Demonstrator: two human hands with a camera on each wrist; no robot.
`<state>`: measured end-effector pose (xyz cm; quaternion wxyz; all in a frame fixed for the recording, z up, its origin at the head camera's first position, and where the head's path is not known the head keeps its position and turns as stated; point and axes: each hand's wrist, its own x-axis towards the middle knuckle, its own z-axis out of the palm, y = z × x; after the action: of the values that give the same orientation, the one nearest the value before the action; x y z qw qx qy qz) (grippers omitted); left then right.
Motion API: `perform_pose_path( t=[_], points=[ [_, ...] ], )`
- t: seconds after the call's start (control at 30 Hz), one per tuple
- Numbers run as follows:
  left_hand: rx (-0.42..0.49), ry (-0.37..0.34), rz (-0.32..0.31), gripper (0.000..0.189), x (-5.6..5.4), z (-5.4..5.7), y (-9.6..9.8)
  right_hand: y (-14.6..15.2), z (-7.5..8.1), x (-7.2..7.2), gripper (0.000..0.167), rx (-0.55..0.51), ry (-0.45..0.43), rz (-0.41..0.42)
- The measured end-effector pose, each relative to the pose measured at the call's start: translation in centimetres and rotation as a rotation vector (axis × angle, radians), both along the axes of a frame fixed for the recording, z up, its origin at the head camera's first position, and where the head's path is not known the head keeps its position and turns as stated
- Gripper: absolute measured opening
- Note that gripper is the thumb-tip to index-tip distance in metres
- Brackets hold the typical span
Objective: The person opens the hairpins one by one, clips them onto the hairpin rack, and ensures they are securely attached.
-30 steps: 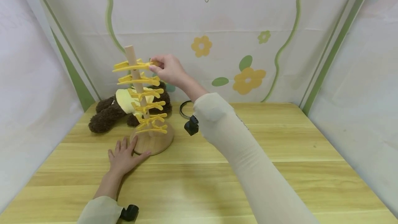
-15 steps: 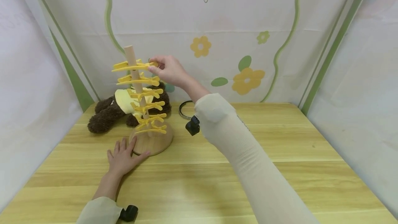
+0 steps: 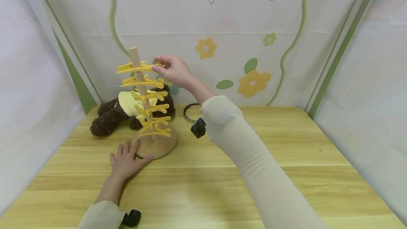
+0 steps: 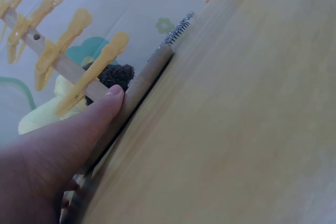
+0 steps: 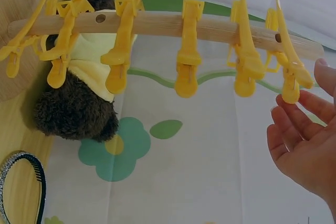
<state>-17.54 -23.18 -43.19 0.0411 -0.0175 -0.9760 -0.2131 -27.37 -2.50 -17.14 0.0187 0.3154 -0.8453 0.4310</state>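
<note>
Several yellow hair clips sit one above another on an upright wooden post with a round wooden base. My right hand is at the handle end of the topmost hair clip. In the right wrist view its thumb stands apart from the clip, while bent fingertips are at or just touching the handle. My left hand lies spread at the near left of the base, its thumb resting on the rim. Its other fingers are mostly hidden in the left wrist view.
Behind the post lies a brown plush bear in a yellow shirt. A dark, glittery headband with teeth rests on the wooden table, right of the bear. Floral fabric encloses the back and sides.
My right thumb and fingers have parted slightly at the top hair clip, which stays on the post. My left hand keeps its place on the base.
</note>
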Motion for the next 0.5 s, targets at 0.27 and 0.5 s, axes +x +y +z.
perform_pose_path(
  t=[0.27, 0.5],
  points=[
    [0.000, 0.017, -0.023, 0.094, 0.2, 1.2, -0.2, 4.5, 0.7, 1.7, 0.050, 0.152, 0.233, -0.056],
    [0.020, 0.075, -0.002, 0.094, 0.5, 4.4, -0.5, 10.8, -2.5, 4.0, 0.051, 0.194, 0.407, -0.096]
  ],
)
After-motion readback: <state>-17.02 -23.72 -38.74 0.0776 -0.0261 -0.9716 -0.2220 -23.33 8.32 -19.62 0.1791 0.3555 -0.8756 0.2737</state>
